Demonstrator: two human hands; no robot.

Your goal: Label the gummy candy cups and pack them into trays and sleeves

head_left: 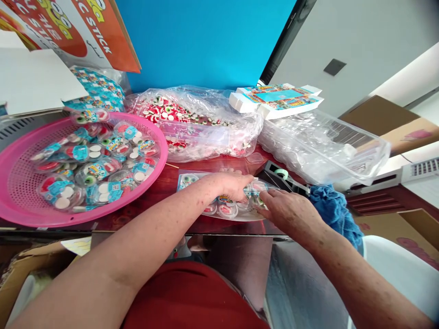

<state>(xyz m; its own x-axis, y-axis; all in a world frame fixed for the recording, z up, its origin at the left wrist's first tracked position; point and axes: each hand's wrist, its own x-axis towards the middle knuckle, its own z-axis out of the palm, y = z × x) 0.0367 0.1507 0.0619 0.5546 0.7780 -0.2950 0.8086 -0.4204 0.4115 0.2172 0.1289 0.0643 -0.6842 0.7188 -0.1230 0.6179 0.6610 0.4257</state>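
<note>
Small clear plastic candy cups (227,209) with blue labels and red and white pieces stand in rows in a shallow tray (252,220) at the table's front edge. My left hand (236,186) reaches over the tray, its fingers closed down on a cup in the right half. Against the right end of the rows lies my right hand (293,211), fingers stretched out and touching the cups there. My left forearm hides the tray's left part, and the fingertips are partly hidden among the cups.
Left stands a pink basket (161,151) of filled cups. Behind lie a clear bag (202,98) of candies, a printed flat box (279,96) and a clear bin (372,157) of plastic pieces. A black tape dispenser (295,186) and blue cloth (334,214) sit at right.
</note>
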